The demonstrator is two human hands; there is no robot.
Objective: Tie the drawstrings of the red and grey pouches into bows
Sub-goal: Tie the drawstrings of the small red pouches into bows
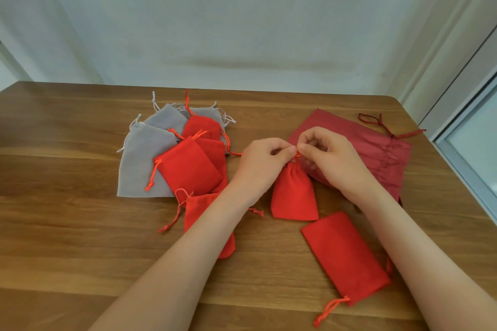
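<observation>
A small red pouch (293, 193) lies on the wooden table in front of me, its gathered neck pointing away. My left hand (261, 161) and my right hand (330, 156) meet at that neck, and each pinches the orange-red drawstring (298, 154) between thumb and fingers. The knot itself is hidden by my fingers. Another red pouch (347, 255) lies near my right forearm, with its drawstring loose at the near end. A pile of grey pouches (145, 158) and red pouches (188, 166) sits to the left. One more red pouch (199, 212) lies partly under my left forearm.
A large dark red bag (376, 148) with a dark cord (382, 123) lies at the back right, under my right hand. The table (67, 236) ends at a pale wall behind and at a window frame (468, 158) on the right.
</observation>
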